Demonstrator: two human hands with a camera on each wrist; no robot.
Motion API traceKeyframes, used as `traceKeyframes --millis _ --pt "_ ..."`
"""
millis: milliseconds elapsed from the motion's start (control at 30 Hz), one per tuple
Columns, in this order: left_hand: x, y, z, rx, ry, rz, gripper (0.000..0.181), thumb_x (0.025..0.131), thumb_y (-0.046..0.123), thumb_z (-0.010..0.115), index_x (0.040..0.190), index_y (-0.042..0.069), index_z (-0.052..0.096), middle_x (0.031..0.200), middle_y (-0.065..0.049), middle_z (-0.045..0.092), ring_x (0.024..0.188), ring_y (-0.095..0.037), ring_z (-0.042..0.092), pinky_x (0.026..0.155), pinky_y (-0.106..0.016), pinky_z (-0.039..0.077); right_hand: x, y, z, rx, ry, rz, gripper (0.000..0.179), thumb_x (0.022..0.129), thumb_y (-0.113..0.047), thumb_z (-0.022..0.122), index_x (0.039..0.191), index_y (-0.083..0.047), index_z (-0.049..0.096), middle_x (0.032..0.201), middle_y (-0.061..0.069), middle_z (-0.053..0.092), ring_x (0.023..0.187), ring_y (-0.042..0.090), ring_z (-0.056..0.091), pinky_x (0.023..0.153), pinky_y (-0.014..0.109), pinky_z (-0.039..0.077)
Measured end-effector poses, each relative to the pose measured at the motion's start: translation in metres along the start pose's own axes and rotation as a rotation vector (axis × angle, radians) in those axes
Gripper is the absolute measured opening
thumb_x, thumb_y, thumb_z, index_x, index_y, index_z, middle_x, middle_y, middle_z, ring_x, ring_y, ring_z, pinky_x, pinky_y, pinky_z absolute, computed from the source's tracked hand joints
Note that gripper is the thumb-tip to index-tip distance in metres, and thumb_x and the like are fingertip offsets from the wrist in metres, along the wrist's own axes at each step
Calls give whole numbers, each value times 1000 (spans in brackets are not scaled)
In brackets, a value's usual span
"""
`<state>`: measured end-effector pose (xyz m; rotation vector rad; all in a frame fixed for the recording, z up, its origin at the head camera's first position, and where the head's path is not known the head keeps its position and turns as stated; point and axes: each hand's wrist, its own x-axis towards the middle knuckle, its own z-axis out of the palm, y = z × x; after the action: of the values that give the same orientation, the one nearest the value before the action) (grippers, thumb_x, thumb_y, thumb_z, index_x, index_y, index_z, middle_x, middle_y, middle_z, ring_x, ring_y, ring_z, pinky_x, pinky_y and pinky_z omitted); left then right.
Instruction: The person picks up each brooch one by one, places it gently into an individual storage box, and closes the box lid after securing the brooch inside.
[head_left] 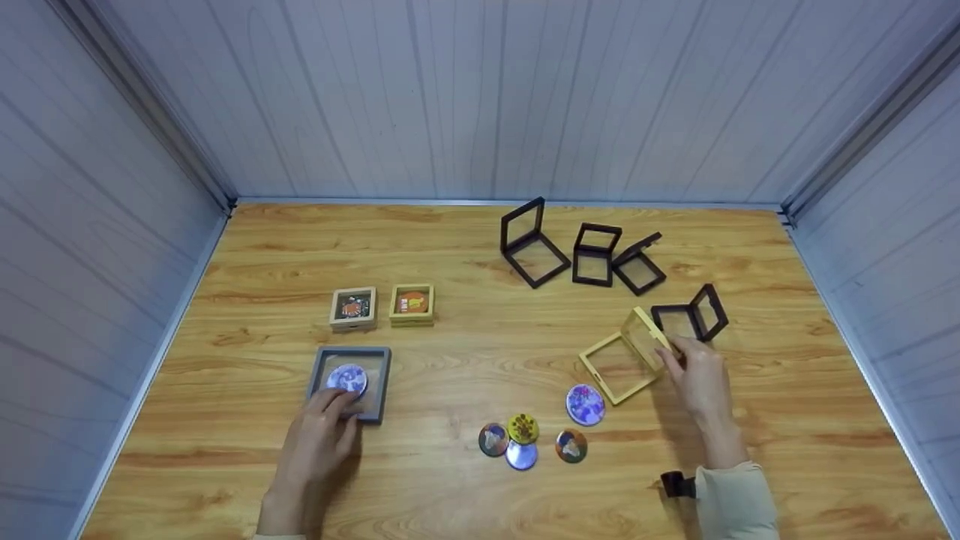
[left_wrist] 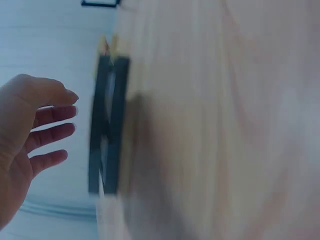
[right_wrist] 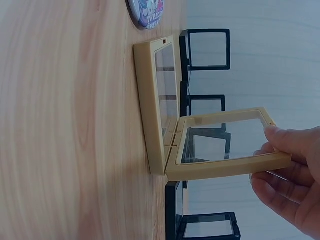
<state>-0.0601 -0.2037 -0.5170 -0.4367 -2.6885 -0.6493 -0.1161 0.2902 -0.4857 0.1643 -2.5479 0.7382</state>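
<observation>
— What is done, what is left?
— The yellow frame (head_left: 639, 346), right of centre on the tabletop (head_left: 450, 360), stands open and unfilled, its lid (right_wrist: 227, 169) pinched by the right grip (head_left: 701, 375). Four dark frames (head_left: 595, 253) look unfilled; five badges (head_left: 585, 405) lie loose. The grey frame (head_left: 354, 350), its near side overlapped by the relaxed left grip (head_left: 319, 431), and two small frames (head_left: 412, 322) seem done.
— How is the yellow one turned?
— Hinged at far right, opened toward near left; squarish, no clear long axis.
</observation>
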Motion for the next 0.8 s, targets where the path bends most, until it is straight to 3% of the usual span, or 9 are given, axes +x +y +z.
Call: traceKeyframes --millis 300,467,600,800 --pt "18 48 20 -89 129 29 30 70 6 70 98 -2 62 96 -13 58 88 -27 56 77 -40 45 0 1 1 -1 8 8 23 73 -4 70 93 8 65 75 20 62 56 22 55 45 34 45" --pt "25 81 43 -187 184 -11 29 72 8 70 99 -2 62 97 -12 57 90 -26 55 79 -38 45 0 1 0 -2 11 21 23 73 -3 70 93 7 65 72 18 62 53 20 52 43 29 41" --pt "30 108 60 -258 142 -40 34 75 12 69 104 -3 59 102 -11 56 96 -23 54 84 -35 44 -1 2 -1 -2 8 37 20 74 -4 69 91 6 66 68 14 60 52 18 50 42 28 39" --pt "40 140 79 -309 9 -24 45 79 20 66 115 -3 52 113 -14 51 104 -24 50 89 -34 41 -1 1 1 -1 11 26 19 74 -4 69 89 7 65 68 14 59 53 20 51 43 31 40"
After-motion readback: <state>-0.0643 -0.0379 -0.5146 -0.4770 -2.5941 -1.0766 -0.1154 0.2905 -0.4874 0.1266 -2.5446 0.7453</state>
